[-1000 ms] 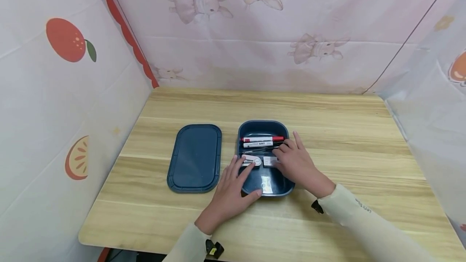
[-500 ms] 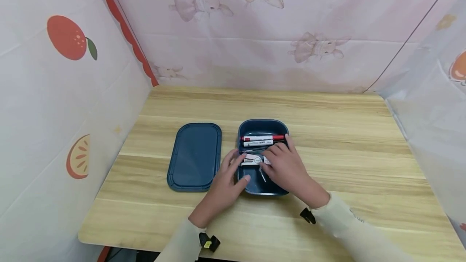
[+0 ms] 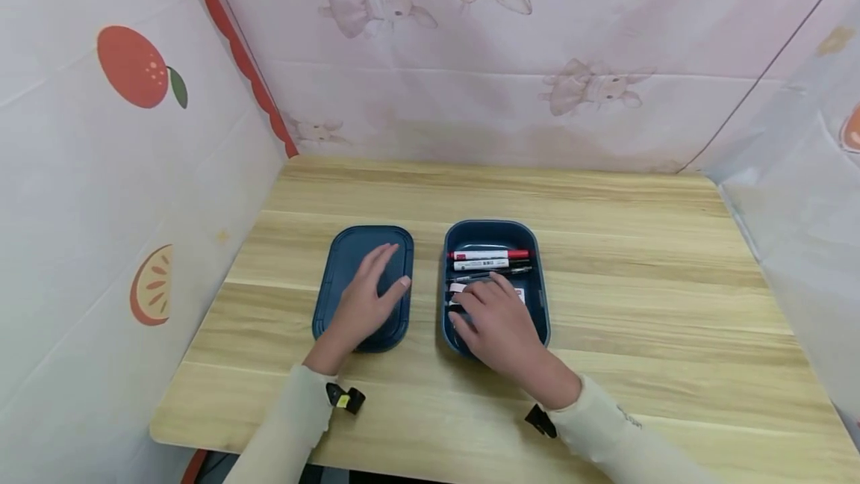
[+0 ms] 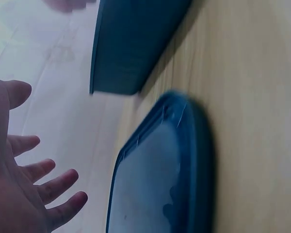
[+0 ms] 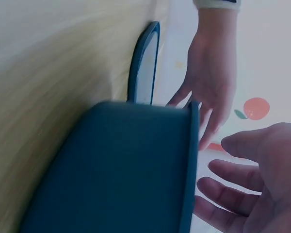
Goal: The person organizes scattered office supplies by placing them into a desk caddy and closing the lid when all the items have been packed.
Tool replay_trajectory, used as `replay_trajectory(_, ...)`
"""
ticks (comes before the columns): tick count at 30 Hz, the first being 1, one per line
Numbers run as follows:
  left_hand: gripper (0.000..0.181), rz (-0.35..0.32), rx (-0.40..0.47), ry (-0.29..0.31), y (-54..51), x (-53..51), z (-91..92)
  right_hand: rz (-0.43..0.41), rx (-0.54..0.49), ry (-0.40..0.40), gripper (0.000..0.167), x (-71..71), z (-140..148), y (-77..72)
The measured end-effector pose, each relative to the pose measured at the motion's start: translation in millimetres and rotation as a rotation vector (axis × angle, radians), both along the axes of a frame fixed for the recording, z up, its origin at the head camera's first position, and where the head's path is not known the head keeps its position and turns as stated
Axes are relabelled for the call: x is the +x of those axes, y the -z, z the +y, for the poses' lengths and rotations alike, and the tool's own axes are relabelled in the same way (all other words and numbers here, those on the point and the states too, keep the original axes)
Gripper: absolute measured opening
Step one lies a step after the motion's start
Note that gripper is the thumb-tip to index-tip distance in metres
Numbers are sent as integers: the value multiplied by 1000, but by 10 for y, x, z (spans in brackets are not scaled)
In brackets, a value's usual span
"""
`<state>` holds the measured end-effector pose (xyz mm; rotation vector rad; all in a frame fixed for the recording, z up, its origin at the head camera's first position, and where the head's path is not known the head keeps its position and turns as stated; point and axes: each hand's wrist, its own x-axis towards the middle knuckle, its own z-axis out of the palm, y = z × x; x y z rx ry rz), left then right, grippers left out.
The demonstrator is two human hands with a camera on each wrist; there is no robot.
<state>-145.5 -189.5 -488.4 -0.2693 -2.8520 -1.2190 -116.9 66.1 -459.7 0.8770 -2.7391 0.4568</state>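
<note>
The blue box (image 3: 546, 320) stands on the table, with a red-capped marker (image 3: 480, 255), a black-capped marker (image 3: 482, 264) and a dark pen (image 3: 513, 271) lying across it. Over the box's front half is my right hand (image 3: 502, 327), fingers loosely bent, partly covering small white items (image 3: 457, 287); whether it touches them cannot be told. My left hand (image 3: 359, 308) hovers above the blue lid (image 3: 343, 275), holding nothing. The left wrist view has the left hand (image 4: 19, 184) with fingers spread beside the lid (image 4: 145, 170).
The wooden table (image 3: 645, 245) runs up to a pink rabbit-print sheet (image 3: 430, 95) at the back. White sheets with fruit prints hang at the left (image 3: 60, 170) and right (image 3: 806, 208). The lid lies left of the box, with a narrow gap between.
My left hand has left the box and moved left over the lid. My right hand has shifted left over the small white items inside the box.
</note>
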Motion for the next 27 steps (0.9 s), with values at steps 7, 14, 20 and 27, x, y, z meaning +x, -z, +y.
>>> replay_trajectory(7, 67, 12, -74, -54, -8, -258, -260, 44, -22, -60, 27, 107, -243, 6)
replay_trajectory(14, 69, -11, -100, -143, 112, -491, -534, -3, -173, -145, 29, 338, -561, 57)
replay_trajectory(20, 71, -39, -114, -175, 209, -646, -702, -20, -112, -97, 30, 448, -775, 195)
replay_trajectory(27, 71, -110, -135, -203, 259, -800, -828, -47, -37, 28, 27, 440, -951, 410)
